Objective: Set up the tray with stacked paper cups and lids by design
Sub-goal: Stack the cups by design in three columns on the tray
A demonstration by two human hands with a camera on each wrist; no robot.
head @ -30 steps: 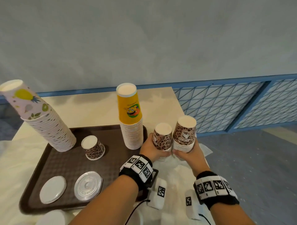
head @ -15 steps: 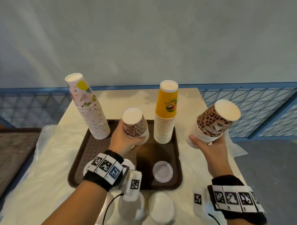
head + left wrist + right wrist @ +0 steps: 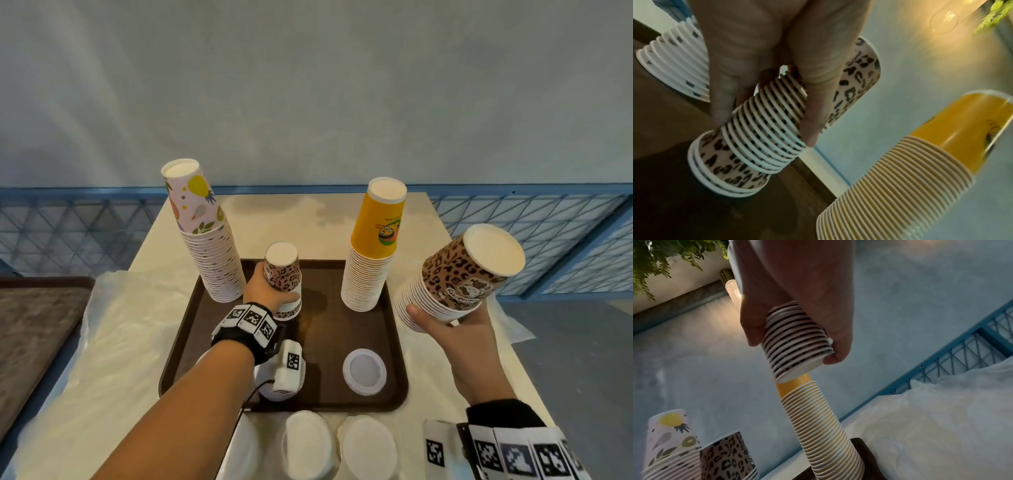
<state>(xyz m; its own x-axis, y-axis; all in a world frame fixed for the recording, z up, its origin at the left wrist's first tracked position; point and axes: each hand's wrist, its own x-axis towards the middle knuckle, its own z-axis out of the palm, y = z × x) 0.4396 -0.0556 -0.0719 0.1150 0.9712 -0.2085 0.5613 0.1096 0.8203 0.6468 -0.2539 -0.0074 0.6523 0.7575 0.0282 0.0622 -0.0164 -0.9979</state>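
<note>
While both my hands grip leopard stacks:
Left hand (image 3: 270,291) seats its stack (image 3: 283,279) on tray (image 3: 191,346); right hand (image 3: 455,329) holds another stack (image 3: 455,281) tilted, aloft.

On the brown tray (image 3: 394,342), a bare lane runs between the leopard stack (image 3: 284,284) and the yellow stack (image 3: 368,274), blocked nearer the person only by a white lid (image 3: 364,371).

Matt paper cups (image 3: 368,253) stand on a textured brown plastic tray (image 3: 390,342).
</note>
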